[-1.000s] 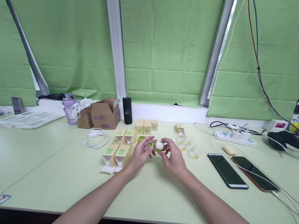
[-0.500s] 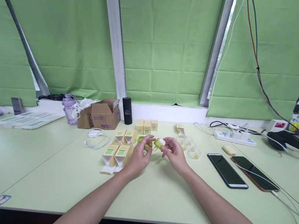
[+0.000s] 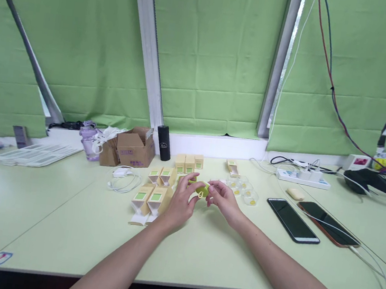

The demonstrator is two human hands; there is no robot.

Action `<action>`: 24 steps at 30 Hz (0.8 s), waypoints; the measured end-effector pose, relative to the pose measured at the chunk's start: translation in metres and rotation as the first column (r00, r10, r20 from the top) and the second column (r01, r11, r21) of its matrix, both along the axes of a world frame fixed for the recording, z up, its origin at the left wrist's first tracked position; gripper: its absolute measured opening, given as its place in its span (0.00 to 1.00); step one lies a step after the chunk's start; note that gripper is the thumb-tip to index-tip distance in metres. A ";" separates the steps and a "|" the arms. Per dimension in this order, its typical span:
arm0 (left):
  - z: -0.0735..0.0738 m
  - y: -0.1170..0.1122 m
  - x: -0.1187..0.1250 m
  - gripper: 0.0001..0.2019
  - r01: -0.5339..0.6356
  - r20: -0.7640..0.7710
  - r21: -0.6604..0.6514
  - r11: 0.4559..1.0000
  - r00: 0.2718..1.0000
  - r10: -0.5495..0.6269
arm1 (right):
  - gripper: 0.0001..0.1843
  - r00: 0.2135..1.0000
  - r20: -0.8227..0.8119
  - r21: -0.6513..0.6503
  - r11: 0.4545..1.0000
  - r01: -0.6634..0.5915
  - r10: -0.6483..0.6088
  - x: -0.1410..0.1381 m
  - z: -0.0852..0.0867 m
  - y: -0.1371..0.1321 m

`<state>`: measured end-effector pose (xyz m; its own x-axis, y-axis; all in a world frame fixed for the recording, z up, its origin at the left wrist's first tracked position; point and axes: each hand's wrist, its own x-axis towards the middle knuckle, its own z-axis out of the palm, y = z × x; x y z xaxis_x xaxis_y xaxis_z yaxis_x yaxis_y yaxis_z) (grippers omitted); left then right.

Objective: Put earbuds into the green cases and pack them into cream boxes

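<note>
Both my hands meet above the middle of the pale green table (image 3: 60, 221). My left hand (image 3: 181, 200) and my right hand (image 3: 223, 200) pinch a small yellow-green case (image 3: 203, 189) between their fingertips. Just left of my left hand lie several small tan cartons with green labels (image 3: 151, 196), some with flaps open. Three closed tan cartons (image 3: 189, 162) stand in a row behind. Clear round trays with yellow bits (image 3: 246, 194) sit right of my right hand.
Two phones (image 3: 293, 220) lie at the right, one on a cable. A power strip (image 3: 303, 178) and a beige pebble-shaped case (image 3: 295, 193) are behind them. A brown cardboard box (image 3: 135, 148), black cylinder (image 3: 163, 143), purple bottle (image 3: 88, 142) and white earphone cable (image 3: 125, 179) sit at the back left.
The white part seen in the case a second ago no longer shows; only green is visible. Both hands have drawn closer together round the case.
</note>
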<state>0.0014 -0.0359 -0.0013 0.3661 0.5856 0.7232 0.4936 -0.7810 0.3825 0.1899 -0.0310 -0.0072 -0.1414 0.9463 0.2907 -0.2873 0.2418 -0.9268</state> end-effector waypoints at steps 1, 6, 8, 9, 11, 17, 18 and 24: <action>0.000 0.000 0.000 0.26 -0.001 -0.002 0.000 1.000 1.000 0.001 | 0.29 1.000 0.002 -0.007 1.000 -0.005 0.005 0.000 0.000 0.000; 0.000 0.000 0.000 0.24 -0.004 -0.015 0.006 1.000 1.000 0.004 | 0.30 0.999 0.040 -0.010 1.000 -0.022 0.022 0.000 0.000 0.001; 0.000 0.001 0.000 0.22 -0.009 -0.011 0.001 1.000 1.000 0.010 | 0.30 0.995 0.097 0.009 1.000 -0.016 0.015 0.001 0.000 0.000; 0.000 0.001 0.000 0.21 -0.010 -0.007 -0.002 1.000 1.000 0.010 | 0.29 0.988 0.152 0.035 0.999 0.004 -0.010 0.003 0.002 -0.002; -0.001 0.002 0.000 0.20 -0.008 0.007 -0.006 1.000 1.000 0.008 | 0.26 0.930 0.341 0.152 0.984 0.092 -0.140 0.007 0.007 -0.005; -0.001 0.004 0.002 0.19 -0.019 0.147 -0.079 0.997 0.989 0.030 | 0.15 0.077 0.759 0.613 0.749 0.252 -0.647 0.032 0.035 -0.017; -0.001 0.005 0.002 0.19 -0.024 0.182 -0.100 0.995 0.982 0.042 | 0.15 -0.025 0.778 0.611 0.745 0.268 -0.628 0.037 0.039 -0.017; 0.001 0.010 0.004 0.19 0.015 0.395 -0.283 0.959 0.913 0.102 | 0.19 -0.254 0.909 0.408 0.829 0.382 -0.331 0.067 0.051 -0.009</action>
